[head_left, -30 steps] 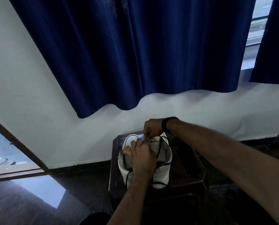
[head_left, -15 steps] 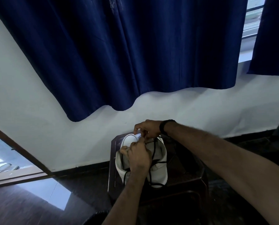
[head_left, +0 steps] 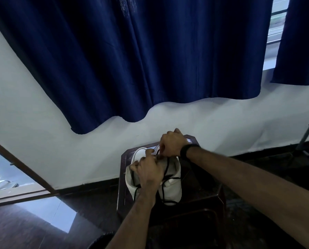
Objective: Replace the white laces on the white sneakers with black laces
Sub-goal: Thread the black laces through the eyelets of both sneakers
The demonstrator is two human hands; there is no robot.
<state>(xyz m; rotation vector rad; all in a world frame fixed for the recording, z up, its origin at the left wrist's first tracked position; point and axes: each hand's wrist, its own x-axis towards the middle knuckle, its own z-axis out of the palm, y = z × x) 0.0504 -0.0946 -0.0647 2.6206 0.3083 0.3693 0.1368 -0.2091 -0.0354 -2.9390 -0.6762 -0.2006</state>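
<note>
Head camera looks down at a dark brown stool (head_left: 200, 196) that stands close to a white wall (head_left: 42, 133). On the stool sits 1 white sneaker (head_left: 171, 184), with its toe pointing toward the wall. A black lace (head_left: 166, 169) runs over the top of the shoe, and loose loops of it hang down near the heel end.

The left hand (head_left: 150, 172) lies on top of the sneaker, on its left side. Its fingers are curled down over the shoe and grip it. The right hand (head_left: 171, 143) is at the toe end of the shoe, just past the left hand. Its fingers are curled and bunched at the top of the lace, and they seem to pinch it, but the spot is small and dark, so I cannot be sure. The 2 hands almost touch each other. A black band (head_left: 187, 150) goes around the right wrist.

Above the stool hangs a big dark blue curtain (head_left: 141, 60). A 2nd blue curtain (head_left: 301, 42) hangs at the far right, and a strip of window (head_left: 275, 24) shows between them. The floor (head_left: 24, 229) is dark and shiny. At the left is an open doorway with a brown frame (head_left: 19, 162). A grey pole (head_left: 308, 130) leans at the right edge.
</note>
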